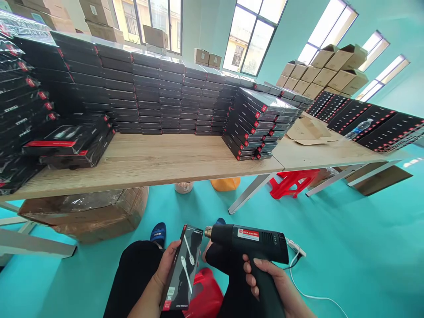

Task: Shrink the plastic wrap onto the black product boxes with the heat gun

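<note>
My left hand (168,262) is closed round the long edge of a black cable box (184,269), which shows a white charging cable and small red corners. Wrapped round the handle of a black heat gun (255,244) is my right hand (265,276). The gun bears a red and white label, and its metal nozzle (208,231) points left, close to the box's upper right edge. Both things are held above my lap, in front of the table. Part of the left fingers is hidden behind the box.
Stacked black boxes (149,95) line the back of the wooden table (172,154). A separate stack (247,123) stands right of centre, and wrapped boxes (71,137) lie at left. Below are a large carton (89,212) and a red stool (293,183). A white cord (318,297) trails right.
</note>
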`<state>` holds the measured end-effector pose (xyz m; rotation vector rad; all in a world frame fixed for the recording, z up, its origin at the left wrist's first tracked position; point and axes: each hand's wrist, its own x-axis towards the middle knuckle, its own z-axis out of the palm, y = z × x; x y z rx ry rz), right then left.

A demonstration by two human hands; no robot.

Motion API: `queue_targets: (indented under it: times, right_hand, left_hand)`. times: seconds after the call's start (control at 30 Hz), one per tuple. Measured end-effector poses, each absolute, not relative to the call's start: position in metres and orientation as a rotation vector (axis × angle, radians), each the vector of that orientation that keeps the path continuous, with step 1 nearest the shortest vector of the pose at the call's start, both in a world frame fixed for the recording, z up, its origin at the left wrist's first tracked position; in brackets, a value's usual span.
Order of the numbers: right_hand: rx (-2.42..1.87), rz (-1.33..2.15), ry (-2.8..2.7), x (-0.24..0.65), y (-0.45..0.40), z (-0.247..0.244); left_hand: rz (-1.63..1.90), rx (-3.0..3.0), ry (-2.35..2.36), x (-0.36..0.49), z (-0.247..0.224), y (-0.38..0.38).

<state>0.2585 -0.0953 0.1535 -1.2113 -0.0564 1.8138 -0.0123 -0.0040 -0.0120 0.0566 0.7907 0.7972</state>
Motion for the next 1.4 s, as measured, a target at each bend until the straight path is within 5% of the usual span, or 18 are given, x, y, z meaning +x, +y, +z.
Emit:
queue_targets:
  times: [0.37, 0.5, 0.6, 0.93, 1.1, 1.27, 1.4]
  right_hand:
    - [-1.581, 2.005, -1.095, 0.234, -0.087, 0.206]
    - [-1.603, 1.732, -1.113, 0.223, -0.074, 0.216]
    - [-1.579, 1.894, -1.247, 0.218, -0.074, 0.217]
    - [-1.672, 1.633, -0.95, 0.228, -0.054, 0.218]
    - [-1.571, 1.836, -0.923, 0.233, -0.064, 0.219]
    - [-1.51, 1.665, -0.99, 0.229, -0.06, 0.214]
    - [-1.647, 1.943, -1.022, 0.243, -0.079, 0.206]
  left_hand:
    - [0.726, -0.001, 0.802, -0.001, 0.024, -0.012]
    - [0.903, 0.066, 0.942, 0.001, 0.024, -0.012]
    - [1.024, 0.095, 1.033, 0.001, 0.02, -0.012]
    - [0.836, -0.032, 0.831, -0.003, 0.021, -0.008]
    - [0.818, -0.055, 0.898, 0.001, 0.02, -0.005]
    - [0.798, -0.045, 0.803, 0.004, 0.023, -0.005]
    - [0.824, -0.02, 0.736, 0.001, 0.027, -0.008]
